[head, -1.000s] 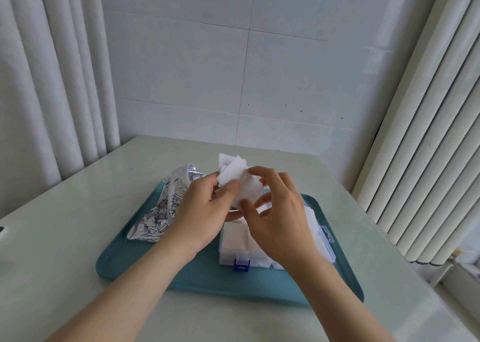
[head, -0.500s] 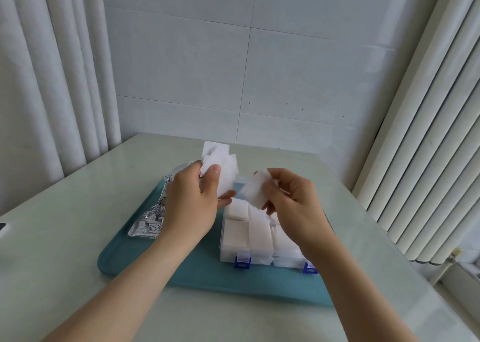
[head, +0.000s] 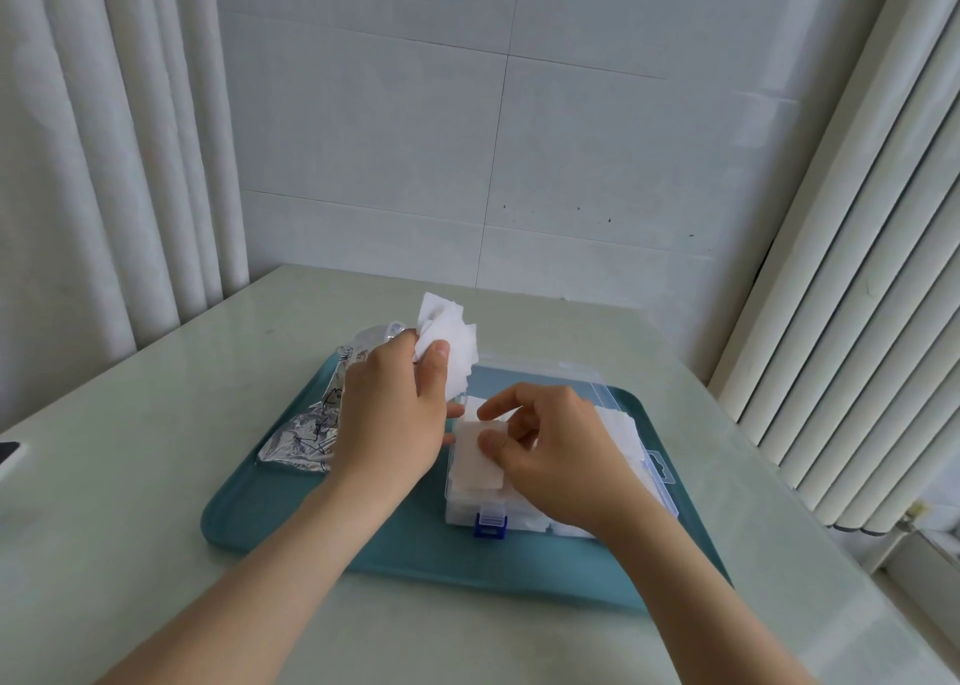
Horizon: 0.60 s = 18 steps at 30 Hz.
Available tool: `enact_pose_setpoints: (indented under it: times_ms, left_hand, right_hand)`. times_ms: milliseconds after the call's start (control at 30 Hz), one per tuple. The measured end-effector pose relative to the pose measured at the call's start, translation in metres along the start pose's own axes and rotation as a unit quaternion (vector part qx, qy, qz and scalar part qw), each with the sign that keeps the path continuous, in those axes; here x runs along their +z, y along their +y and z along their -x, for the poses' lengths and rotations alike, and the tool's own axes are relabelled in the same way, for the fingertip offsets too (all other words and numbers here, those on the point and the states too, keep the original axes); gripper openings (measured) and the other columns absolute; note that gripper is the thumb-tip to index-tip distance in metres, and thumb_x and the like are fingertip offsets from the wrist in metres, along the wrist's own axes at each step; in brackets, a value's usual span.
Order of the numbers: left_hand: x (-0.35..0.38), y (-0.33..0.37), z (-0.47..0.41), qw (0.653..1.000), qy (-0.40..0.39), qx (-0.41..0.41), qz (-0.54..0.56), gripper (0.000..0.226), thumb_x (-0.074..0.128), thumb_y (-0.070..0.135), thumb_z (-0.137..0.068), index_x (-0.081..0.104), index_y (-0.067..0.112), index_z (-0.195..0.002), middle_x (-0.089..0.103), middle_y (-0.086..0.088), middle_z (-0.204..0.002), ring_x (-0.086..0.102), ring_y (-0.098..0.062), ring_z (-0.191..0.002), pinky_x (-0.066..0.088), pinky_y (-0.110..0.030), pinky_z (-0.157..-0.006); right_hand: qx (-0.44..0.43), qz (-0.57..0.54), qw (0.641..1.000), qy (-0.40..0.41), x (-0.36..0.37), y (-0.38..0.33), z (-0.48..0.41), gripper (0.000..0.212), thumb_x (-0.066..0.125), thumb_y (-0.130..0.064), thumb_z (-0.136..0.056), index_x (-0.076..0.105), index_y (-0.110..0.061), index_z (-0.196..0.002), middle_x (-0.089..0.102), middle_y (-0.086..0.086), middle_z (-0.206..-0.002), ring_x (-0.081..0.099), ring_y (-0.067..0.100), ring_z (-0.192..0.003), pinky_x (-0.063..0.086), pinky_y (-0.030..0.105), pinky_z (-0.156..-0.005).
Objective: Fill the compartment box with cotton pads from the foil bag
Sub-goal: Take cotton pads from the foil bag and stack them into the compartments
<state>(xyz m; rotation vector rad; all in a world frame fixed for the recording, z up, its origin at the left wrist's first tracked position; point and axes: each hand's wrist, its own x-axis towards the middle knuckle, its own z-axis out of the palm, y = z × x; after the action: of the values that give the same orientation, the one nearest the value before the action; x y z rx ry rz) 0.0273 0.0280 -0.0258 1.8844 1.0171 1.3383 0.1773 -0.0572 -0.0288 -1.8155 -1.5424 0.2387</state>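
A clear plastic compartment box (head: 462,514) with a blue latch (head: 490,524) on its front wall sits on the right half of a teal tray (head: 363,549), and the compartments that can be seen are packed with white pads. The right hand (head: 558,458) is over the box with its fingers curled; its thumb and forefinger pinch a single cotton pad (head: 474,463) that lies flat on top of the front left compartment. Whether that pad is fully seated in the compartment cannot be told. The box's clear lid (head: 543,376) shows just behind the hands. To the left and a little farther back, the left hand (head: 392,416) is raised above the tray, its fingers and thumb closed around a bundle of cotton pads (head: 451,344) that fan out upward above the fist. Behind and to the left of that hand, a crumpled silver foil bag (head: 309,432) lies on the left part of the tray, partly hidden by the hand. Both forearms are bare and reach in from the lower edge of the view. The tray rests on a pale green, glossy table (head: 130,476). A white tiled wall (head: 467,138) rises behind the table, with pleated white curtains on the left (head: 104,164) and on the right (head: 857,268). A small dark object (head: 8,456) is cut off at the far left edge of the table.
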Motion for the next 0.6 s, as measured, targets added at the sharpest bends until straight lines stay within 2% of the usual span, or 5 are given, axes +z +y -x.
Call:
enact_pose_setpoints:
  times_ms: [200,400,467,533,600]
  left_hand:
    - [0.005,-0.015,-0.003,0.993,-0.041,0.033,-0.104,0.036,0.039,0.048,-0.104,0.043,0.024,-0.078,0.065,-0.006,-0.079,0.075,-0.028,-0.069,0.062,-0.052,-0.055]
    - [0.006,-0.009,0.001,0.98,-0.035,0.088,-0.172,0.041,0.046,0.038,-0.11,0.035,0.027,-0.072,0.059,-0.005,-0.069,0.07,-0.03,-0.07,0.048,-0.045,-0.056]
    - [0.005,-0.008,0.001,0.982,-0.037,0.09,-0.164,0.038,0.046,0.038,-0.11,0.04,0.024,-0.075,0.064,-0.005,-0.072,0.074,-0.024,-0.069,0.051,-0.044,-0.055]
    - [0.004,-0.006,0.002,0.984,-0.026,0.093,-0.149,0.036,0.049,0.033,-0.11,0.044,0.021,-0.076,0.061,0.002,-0.068,0.07,-0.002,-0.061,0.044,-0.022,-0.049]
    - [0.003,0.0,0.003,0.989,-0.032,0.091,-0.115,0.035,0.051,0.029,-0.11,0.045,0.024,-0.076,0.057,0.011,-0.067,0.063,0.014,-0.056,0.044,-0.015,-0.048]
  right_hand:
    - [-0.014,0.067,0.998,0.008,0.004,-0.003,0.002,0.019,0.073,-0.042,-0.091,0.079,-0.034,-0.107,0.067,-0.019,-0.089,0.058,0.003,-0.09,0.045,0.016,-0.081]
    - [-0.024,0.127,0.991,0.02,0.008,-0.003,0.004,0.021,0.066,-0.053,-0.093,0.077,-0.04,-0.106,0.06,-0.016,-0.089,0.053,0.012,-0.099,0.043,0.034,-0.096]
    - [-0.025,0.144,0.989,0.017,0.008,-0.006,0.005,0.022,0.063,-0.052,-0.094,0.076,-0.04,-0.106,0.064,-0.017,-0.083,0.052,0.011,-0.097,0.042,0.035,-0.097]
    - [-0.027,0.161,0.986,0.027,0.009,-0.007,0.005,0.02,0.061,-0.05,-0.095,0.075,-0.038,-0.103,0.066,-0.018,-0.08,0.052,0.01,-0.096,0.041,0.036,-0.097]
    - [-0.032,0.134,0.986,0.098,0.008,-0.008,0.004,0.01,0.064,-0.039,-0.094,0.072,-0.033,-0.096,0.067,-0.017,-0.08,0.056,0.009,-0.091,0.045,0.035,-0.092]
